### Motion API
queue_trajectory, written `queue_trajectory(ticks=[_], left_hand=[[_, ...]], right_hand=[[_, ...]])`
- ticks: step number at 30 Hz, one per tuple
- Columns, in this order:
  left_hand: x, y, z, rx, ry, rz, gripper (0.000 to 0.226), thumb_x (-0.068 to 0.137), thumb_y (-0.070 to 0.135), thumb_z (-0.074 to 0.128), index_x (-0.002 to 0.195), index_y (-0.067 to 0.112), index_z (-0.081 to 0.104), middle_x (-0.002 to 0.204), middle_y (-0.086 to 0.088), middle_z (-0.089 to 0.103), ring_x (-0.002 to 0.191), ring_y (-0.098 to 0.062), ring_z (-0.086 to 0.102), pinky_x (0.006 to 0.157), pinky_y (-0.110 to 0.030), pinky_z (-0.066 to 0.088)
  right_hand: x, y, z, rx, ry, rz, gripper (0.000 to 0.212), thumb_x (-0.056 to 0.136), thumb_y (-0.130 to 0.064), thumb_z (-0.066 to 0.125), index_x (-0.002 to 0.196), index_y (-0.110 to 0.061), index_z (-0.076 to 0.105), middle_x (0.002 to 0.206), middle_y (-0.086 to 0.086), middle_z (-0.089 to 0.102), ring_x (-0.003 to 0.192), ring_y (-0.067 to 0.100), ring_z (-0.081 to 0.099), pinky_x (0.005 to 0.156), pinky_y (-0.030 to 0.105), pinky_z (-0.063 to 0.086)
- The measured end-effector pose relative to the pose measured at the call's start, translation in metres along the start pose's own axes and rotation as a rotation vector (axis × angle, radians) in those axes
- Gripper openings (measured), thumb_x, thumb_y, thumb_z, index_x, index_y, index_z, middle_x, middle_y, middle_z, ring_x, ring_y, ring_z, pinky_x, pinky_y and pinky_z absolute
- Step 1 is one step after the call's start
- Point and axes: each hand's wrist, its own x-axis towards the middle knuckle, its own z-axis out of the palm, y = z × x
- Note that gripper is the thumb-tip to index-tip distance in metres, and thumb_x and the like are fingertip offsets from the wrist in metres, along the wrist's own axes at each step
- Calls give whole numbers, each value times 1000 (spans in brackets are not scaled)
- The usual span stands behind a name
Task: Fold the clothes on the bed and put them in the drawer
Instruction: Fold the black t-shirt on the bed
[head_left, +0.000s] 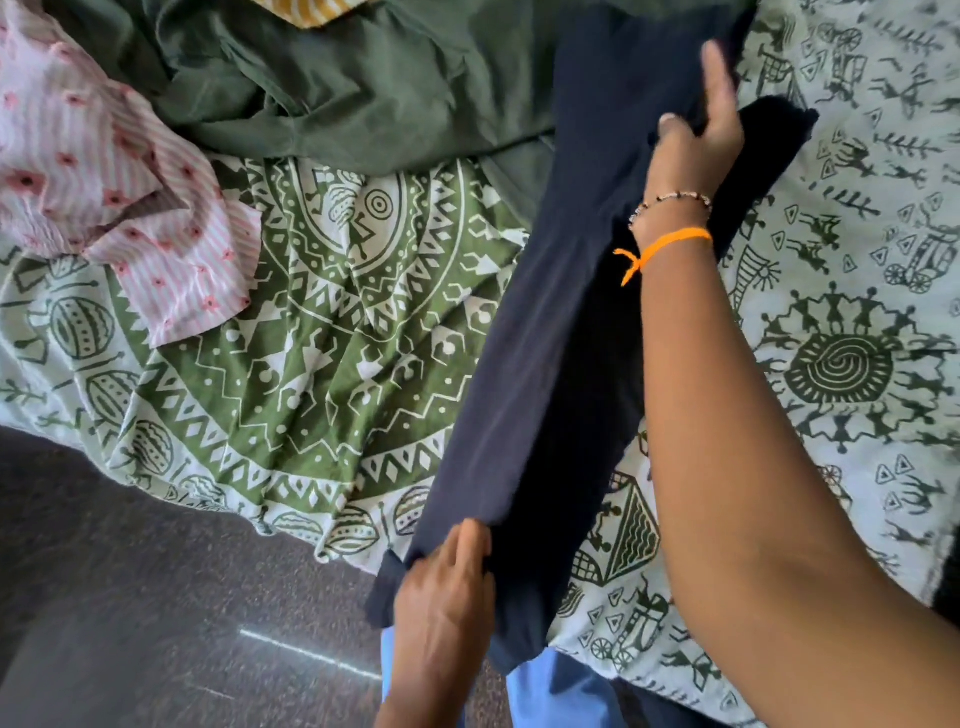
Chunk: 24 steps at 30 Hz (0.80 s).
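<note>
The right hand, its forearm nearest the camera, reached to the upper right of the frame and pinched a fold of the navy garment between thumb and fingers. At the lower centre the left hand gripped the garment's near end. The cloth was plain, dark and smooth, stretched into a long band, perhaps doubled over, across the patterned bedsheet. A green garment lay at the top, a pink striped shirt upper left.
</note>
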Motion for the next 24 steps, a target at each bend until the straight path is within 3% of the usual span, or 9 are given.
queue_trajectory(ticks=[3, 6, 7, 9, 14, 16, 20, 23, 24], left_hand=[[-8, 14, 29, -67, -183, -13, 37, 53, 8, 65, 89, 14, 55, 72, 2, 58, 58, -13, 61, 38, -25, 42], [-11, 16, 52, 65, -305, -124, 36, 87, 8, 41, 121, 20, 36, 116, 4, 44, 107, -13, 50, 73, -25, 45], [-11, 17, 55, 87, -333, -153, 37, 89, 7, 37, 123, 22, 32, 120, 5, 39, 111, -14, 46, 80, -27, 43], [-12, 22, 60, 72, -347, -203, 40, 87, 4, 38, 121, 22, 31, 121, 3, 35, 108, -17, 47, 78, -29, 45], [-18, 36, 62, -87, -415, -283, 50, 84, 15, 49, 130, 22, 28, 114, -6, 34, 92, -37, 58, 64, -43, 42], [-19, 38, 57, -89, -362, -302, 37, 86, 20, 47, 121, 22, 35, 111, -4, 42, 90, -38, 59, 60, -40, 38], [-14, 31, 41, 66, -87, -107, 19, 85, 20, 46, 94, 10, 59, 93, -12, 55, 79, -37, 56, 62, -42, 44], [1, 15, 37, 73, 9, -211, 31, 79, 6, 59, 109, 7, 59, 109, -17, 53, 95, -38, 48, 82, -46, 39], [3, 10, 36, 49, 3, -256, 37, 78, 4, 58, 115, 7, 55, 115, -17, 49, 101, -37, 45, 87, -44, 35]], right_hand=[[17, 17, -42, 41, 82, 109, 69, 71, 26, 36, 137, 3, 39, 144, 20, 39, 133, 29, 40, 107, 32, 39], [29, 39, -69, -134, -8, 197, 72, 77, 21, 44, 143, -5, 30, 146, 15, 33, 129, 24, 42, 89, 13, 46], [32, 47, -74, -227, -61, 187, 72, 78, 19, 46, 143, -6, 29, 147, 14, 32, 127, 19, 42, 80, 3, 43], [37, 58, -82, -395, -126, 124, 70, 77, 14, 48, 142, -7, 31, 145, 13, 30, 124, 14, 39, 72, -7, 33], [31, 59, -94, -586, -88, 42, 57, 79, 3, 53, 134, -5, 41, 135, 16, 33, 129, 24, 38, 106, 15, 27], [15, 61, -97, -608, -69, 20, 55, 79, -1, 59, 131, -1, 41, 133, 19, 34, 124, 25, 40, 100, 13, 27], [-26, 72, -106, -484, -106, 125, 66, 78, -11, 68, 131, -2, 29, 118, 15, 52, 98, 22, 51, 86, 20, 38], [-51, 81, -113, -559, -159, 195, 53, 82, -10, 61, 126, -5, 32, 79, -3, 58, 82, 23, 57, 83, 31, 44], [-61, 82, -119, -593, -161, 189, 47, 82, -8, 60, 123, -5, 37, 75, -3, 58, 82, 24, 59, 83, 30, 44]])
